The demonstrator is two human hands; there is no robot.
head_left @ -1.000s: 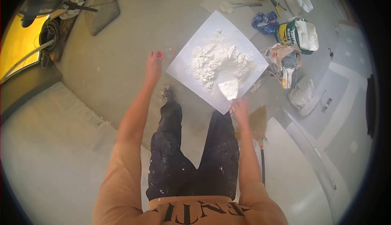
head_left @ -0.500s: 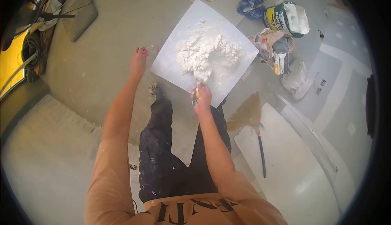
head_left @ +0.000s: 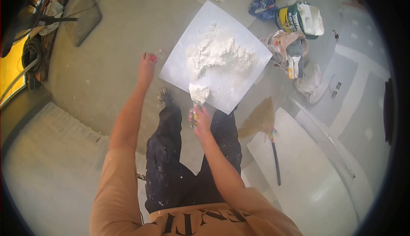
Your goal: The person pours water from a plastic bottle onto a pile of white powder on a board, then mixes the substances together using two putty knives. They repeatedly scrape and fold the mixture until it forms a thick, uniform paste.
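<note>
My right hand (head_left: 200, 120) is closed round the yellow-and-black handle of a putty knife (head_left: 197, 104). A lump of white powder (head_left: 199, 93) rests on its blade, over the near edge of a square white board (head_left: 173, 71). Farther up the board lies a loose heap of white powder (head_left: 222, 54), with a hollow on its near side. My left hand (head_left: 146, 67) is closed on a clear plastic object with a pink-red end (head_left: 153, 58), just left of the board's left corner; its exact kind I cannot tell.
Right of the board are a crumpled bag (head_left: 279, 43) with tools, a green bucket (head_left: 292, 18) and a blue cloth (head_left: 261, 8). A broom (head_left: 259, 118) lies beside my leg on the right. A coiled hose (head_left: 30, 56) is at far left.
My right hand has drawn the putty knife back toward me and left, out of the heap, with powder on the blade. My left hand has shifted slightly toward me.
</note>
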